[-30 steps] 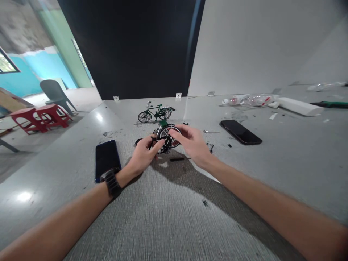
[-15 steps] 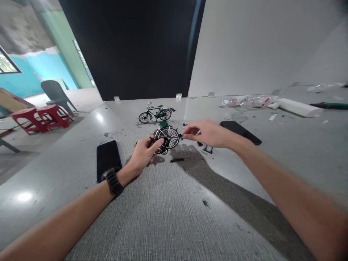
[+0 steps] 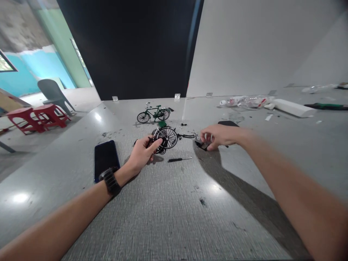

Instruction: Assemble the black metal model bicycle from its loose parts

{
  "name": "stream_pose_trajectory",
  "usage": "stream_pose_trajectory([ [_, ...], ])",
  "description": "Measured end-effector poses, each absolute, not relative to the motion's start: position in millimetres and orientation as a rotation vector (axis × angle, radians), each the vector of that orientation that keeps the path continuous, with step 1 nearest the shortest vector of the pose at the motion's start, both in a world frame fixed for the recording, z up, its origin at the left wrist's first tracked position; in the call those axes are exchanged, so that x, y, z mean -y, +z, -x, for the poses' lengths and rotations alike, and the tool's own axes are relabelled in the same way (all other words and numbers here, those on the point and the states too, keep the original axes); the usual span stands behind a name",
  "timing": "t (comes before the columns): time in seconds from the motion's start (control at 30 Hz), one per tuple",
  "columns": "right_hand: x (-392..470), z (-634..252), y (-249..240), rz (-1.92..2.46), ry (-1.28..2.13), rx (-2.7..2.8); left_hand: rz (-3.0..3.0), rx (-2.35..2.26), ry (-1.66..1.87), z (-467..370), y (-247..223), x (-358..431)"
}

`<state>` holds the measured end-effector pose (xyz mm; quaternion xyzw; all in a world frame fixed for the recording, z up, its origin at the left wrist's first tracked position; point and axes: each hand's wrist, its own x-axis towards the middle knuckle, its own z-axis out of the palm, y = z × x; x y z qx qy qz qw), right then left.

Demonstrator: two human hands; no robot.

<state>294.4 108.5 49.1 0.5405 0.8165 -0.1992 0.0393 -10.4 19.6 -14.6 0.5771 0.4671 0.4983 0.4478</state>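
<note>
Head view; left hand [image 3: 145, 152] clamped on a dark toy bicycle [image 3: 163, 148], thumb pressed over the near side, fingers wrapped behind; bike is just above or resting on the table [image 3: 152, 221], can't tell which; its spoked wheel [image 3: 169, 137] sticks out right of the thumb, clear of the fingers; green piece [image 3: 162, 124] shows right behind the wheel top, can't tell if attached. Right hand [image 3: 210, 139] well off to the right, low over the table, fingers curled down, thumb and fingertips at a small dark part [image 3: 201, 145]; can't tell if they're closed on it or only touching. Thin black piece [image 3: 186, 136] lies between wheel and right hand; screwdriver [image 3: 179, 159] lies in front, tip pointing right; green bicycle [image 3: 154, 113] stands upright behind; phone [image 3: 105, 157] lies left of the left wrist.

Handling, my judgement: keep left grip firm on the body but off the spokes, they look thin and easy to bend; right side wants a light fingertip pinch on the small part, lifting straight up so it doesn't skid; mind the thin black piece, a sleeve-low sweep could knock it; screwdriver seems well placed, within easy reach of either hand.
</note>
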Motion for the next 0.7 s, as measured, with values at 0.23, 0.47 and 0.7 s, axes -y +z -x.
stream_pose_trajectory([
  [0.23, -113, -290, 40, -1.573, -0.582, -2.655, -1.461, -1.112, 1.273, 11, -19, -22],
  [0.47, -113, -278, 38, -1.532, -0.548, -2.722, -1.479, -1.137, 1.268, 11, -17, -22],
  [0.7, -110, -276, 42, -1.562, -0.542, -2.721, -1.402, -1.151, 1.274, 11, -15, -22],
])
